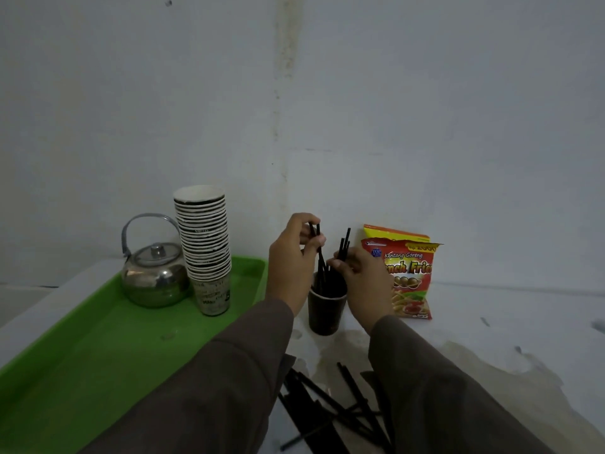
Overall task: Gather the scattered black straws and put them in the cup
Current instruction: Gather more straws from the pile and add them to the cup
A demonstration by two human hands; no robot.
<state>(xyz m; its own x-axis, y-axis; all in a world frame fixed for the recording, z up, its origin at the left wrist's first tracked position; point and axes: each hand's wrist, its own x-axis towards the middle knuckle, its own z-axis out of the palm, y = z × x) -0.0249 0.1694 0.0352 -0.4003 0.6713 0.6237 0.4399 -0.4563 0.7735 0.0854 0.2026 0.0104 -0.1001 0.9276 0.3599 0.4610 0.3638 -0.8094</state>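
White tabletop [491, 322] is backed by a pale wall. Black straws [318, 253] are pinched by the left hand [291, 260] above the dark cup [325, 311]; more straws [343, 245] are gripped by the right hand [360, 276]. Loose straws [327, 411] are scattered nearer, between the sleeves

A polished, mirror-like metal is seen on the kettle [155, 276]; glossy green plastic on the tray [98, 348]; matt paper on the stacked cups [204, 244]; shiny printed foil on the snack bag [411, 280].
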